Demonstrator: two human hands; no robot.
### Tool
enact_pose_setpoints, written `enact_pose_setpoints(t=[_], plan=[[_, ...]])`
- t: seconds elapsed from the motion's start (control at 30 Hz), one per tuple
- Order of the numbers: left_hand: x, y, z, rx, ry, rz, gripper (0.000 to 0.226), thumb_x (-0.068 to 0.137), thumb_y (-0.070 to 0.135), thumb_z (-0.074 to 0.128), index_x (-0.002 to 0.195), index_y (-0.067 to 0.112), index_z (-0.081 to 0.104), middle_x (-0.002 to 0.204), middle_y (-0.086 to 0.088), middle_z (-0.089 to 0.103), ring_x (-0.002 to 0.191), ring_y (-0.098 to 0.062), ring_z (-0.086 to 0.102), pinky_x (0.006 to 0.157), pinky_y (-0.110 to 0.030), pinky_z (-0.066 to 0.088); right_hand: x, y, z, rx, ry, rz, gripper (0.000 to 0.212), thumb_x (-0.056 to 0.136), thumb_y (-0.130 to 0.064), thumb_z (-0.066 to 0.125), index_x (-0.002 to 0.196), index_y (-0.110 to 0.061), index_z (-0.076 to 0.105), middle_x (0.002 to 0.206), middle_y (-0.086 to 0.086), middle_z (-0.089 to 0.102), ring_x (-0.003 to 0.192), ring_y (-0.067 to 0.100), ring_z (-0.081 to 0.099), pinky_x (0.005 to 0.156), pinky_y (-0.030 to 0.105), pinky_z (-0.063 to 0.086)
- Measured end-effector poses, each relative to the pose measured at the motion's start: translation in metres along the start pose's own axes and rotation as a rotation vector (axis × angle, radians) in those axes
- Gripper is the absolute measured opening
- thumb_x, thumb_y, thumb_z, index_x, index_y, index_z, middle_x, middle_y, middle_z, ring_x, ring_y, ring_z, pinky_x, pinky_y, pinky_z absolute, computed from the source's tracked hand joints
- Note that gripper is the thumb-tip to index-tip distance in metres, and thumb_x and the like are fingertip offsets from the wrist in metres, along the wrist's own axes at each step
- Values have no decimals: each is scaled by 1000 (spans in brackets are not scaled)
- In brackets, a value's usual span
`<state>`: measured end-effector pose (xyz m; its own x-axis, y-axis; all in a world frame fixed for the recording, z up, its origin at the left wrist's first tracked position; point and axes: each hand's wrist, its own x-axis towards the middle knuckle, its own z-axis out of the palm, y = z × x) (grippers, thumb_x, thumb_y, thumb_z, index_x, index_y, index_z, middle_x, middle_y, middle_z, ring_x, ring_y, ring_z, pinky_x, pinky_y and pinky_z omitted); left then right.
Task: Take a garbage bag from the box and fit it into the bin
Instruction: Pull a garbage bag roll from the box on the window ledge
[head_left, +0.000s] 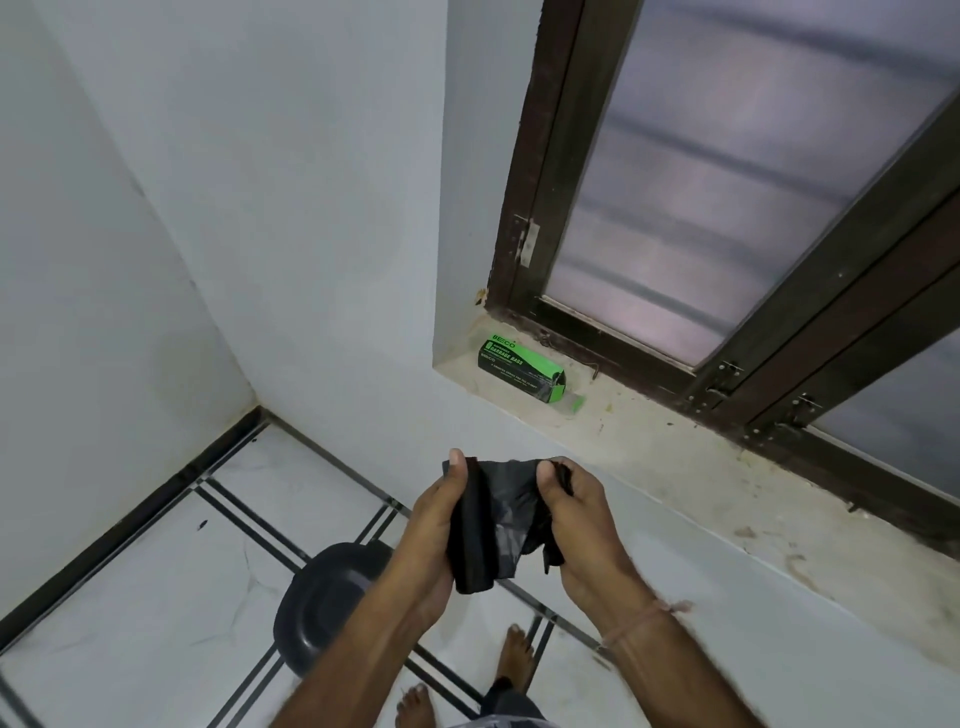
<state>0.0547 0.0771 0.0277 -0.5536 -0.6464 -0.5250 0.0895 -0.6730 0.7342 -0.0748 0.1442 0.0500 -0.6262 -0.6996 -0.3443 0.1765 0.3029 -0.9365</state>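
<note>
A black garbage bag (496, 525), partly rolled and crumpled, is held in front of me at waist height. My left hand (434, 525) grips its rolled left part, thumb up along the edge. My right hand (576, 519) pinches the loose right part between thumb and fingers. The green and black garbage bag box (519, 368) lies on the window sill with its right end flap open. The dark bin (324, 597) stands on the floor below my left forearm, which hides part of it.
A dusty window sill (675, 447) runs along the right under a dark-framed frosted window (727, 171). White walls meet in a corner at the left. The floor is white tile with dark stripes (244, 519). My bare feet (514, 660) stand beside the bin.
</note>
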Motion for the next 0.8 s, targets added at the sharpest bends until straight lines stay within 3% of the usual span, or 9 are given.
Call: enact_pose_setpoints(t=[0.07,0.13,0.2,0.3,0.43,0.57,0.67,0.8], plan=[[-2,0,0,-22,-7,-11,77,91,75,54,129,9,70,126,-19,74,118,-40,71,106,-57,52,1,-2,2,50,-7,16,29,109,-23,49,102,-3,70,93,19,75,79,25,68,63,26,55],[-5,1,1,-35,-5,-10,77,91,74,54,127,8,70,124,-21,74,116,-42,71,105,-62,52,-1,-5,2,58,-85,37,30,106,-34,55,104,-12,75,101,10,79,90,20,76,77,31,61],[-6,2,1,-41,-13,-5,75,93,71,54,126,6,70,122,-23,74,114,-43,71,103,-63,53,-5,-9,2,-20,-175,17,27,98,-36,67,101,-11,77,98,10,80,90,19,76,81,30,62],[-6,2,2,-35,-8,-6,73,93,70,53,123,6,73,120,-22,76,113,-41,72,104,-60,53,-3,-4,2,-32,-129,-26,27,96,-27,71,90,-1,69,81,13,72,78,20,68,73,31,58],[-5,2,3,-47,9,-29,73,92,72,50,123,11,74,119,-17,77,112,-36,74,103,-54,55,3,0,-6,-49,-5,-29,18,105,-13,57,96,0,67,85,7,72,81,20,67,69,24,56],[-6,1,6,-44,4,-39,70,94,71,49,121,12,76,119,-18,77,111,-39,74,102,-61,54,-2,-7,-9,14,-103,10,26,103,-32,61,102,-12,76,96,8,79,85,21,75,70,26,61],[-9,1,9,-17,-15,-23,69,97,67,46,120,9,75,118,-20,77,110,-40,74,100,-61,55,-5,-6,-8,-37,-145,24,25,95,-30,72,89,-6,74,80,9,74,74,21,71,65,27,57],[-9,0,9,0,-10,-29,69,96,70,43,120,12,75,114,-18,78,102,-38,77,79,-53,63,-5,1,-11,-74,-49,25,22,105,-21,59,94,-3,65,74,2,67,61,14,61,49,17,47]])
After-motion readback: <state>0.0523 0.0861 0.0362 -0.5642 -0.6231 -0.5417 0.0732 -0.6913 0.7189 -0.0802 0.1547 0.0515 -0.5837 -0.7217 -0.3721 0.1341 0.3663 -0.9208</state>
